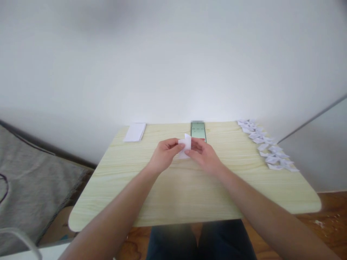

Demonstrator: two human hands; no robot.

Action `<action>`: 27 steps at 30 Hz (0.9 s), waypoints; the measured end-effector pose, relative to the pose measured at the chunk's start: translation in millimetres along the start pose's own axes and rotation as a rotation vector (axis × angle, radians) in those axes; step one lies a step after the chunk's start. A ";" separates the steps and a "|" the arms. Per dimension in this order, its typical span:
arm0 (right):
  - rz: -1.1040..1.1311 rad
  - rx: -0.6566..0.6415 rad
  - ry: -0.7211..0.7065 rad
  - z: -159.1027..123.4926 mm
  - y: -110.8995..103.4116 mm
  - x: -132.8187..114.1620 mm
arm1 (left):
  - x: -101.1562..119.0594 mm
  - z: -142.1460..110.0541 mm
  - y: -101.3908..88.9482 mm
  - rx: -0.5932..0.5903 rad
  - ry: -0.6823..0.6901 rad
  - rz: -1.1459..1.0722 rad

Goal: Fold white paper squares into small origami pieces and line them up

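A small white piece of paper (185, 145) is held between both hands above the middle of a pale wooden table (189, 191). My left hand (165, 154) pinches its left side with thumb and fingers. My right hand (204, 155) pinches its right side. The paper is partly folded, one flap standing up. Just behind the hands a phone (198, 131) lies on the table with its screen lit.
A stack of white paper sheets (135, 132) lies at the table's far left. Several folded white paper pieces (267, 146) are spread along the far right edge. A white wall stands behind the table. Grey fabric (32, 180) lies on the left, wooden floor below.
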State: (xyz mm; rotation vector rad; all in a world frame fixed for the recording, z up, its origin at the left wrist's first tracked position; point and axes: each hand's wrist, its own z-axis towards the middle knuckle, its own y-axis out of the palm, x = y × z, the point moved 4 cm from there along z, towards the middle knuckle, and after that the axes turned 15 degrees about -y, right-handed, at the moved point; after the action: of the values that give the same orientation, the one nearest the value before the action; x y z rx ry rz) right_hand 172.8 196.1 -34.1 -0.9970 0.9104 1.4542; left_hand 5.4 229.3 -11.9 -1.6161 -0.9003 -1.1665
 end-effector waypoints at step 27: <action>0.303 -0.009 0.187 -6.2 -14.2 2.0 | -10.2 -8.0 2.1 0.019 0.036 -0.125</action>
State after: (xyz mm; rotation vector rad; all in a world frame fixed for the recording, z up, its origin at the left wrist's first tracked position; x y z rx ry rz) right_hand 187.4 192.5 -38.3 -1.0478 1.2334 1.6350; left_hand 2.1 220.6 -21.1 -1.5363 -0.9980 -1.2655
